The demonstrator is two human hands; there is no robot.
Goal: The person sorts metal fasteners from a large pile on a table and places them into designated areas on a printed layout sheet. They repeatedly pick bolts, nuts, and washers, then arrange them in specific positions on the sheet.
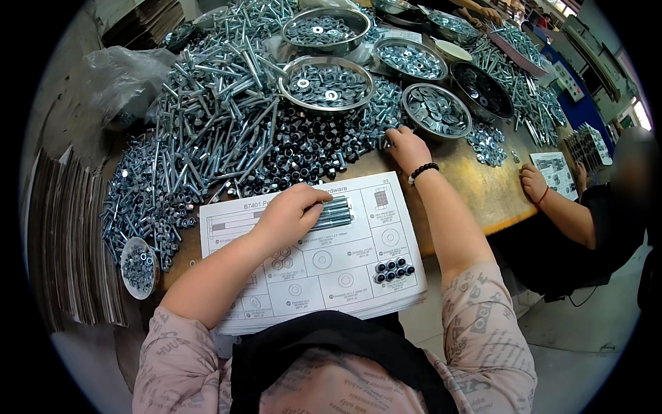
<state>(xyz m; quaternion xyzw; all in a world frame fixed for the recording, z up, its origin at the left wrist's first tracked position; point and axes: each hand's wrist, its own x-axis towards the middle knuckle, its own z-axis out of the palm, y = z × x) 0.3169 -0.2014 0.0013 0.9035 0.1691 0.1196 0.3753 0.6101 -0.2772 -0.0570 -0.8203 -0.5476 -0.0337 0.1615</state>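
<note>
- The left hand [293, 210] lies palm down on a printed parts sheet [314, 255] at the near edge of the tabletop [476, 186], its fingers curled over a small bundle of long silver bolts [334, 212] that lie side by side on the sheet's upper part.
- The right hand [407, 146] reaches further in, fingers bent and tips dipped into the heap of dark hex nuts [307, 152] in the middle of the tabletop; whether it has pinched a nut I cannot tell.
- A black bead bracelet [423, 171] sits on the right wrist.
- On the sheet's lower right box a group of black nuts [392, 269] stands in two short rows.
- Flat washers [281, 257] lie in a box just below the left hand.
- A large pile of silver bolts [221, 96] covers the far left part of the tabletop.
- Round steel bowls of washers [327, 83] stand along the far side, behind the nut heap.
- A small white bowl of nuts [138, 268] sits at the near left edge, beside the sheet.
- Another person's hand [532, 183] rests on a second sheet [555, 172] at the right edge.
</note>
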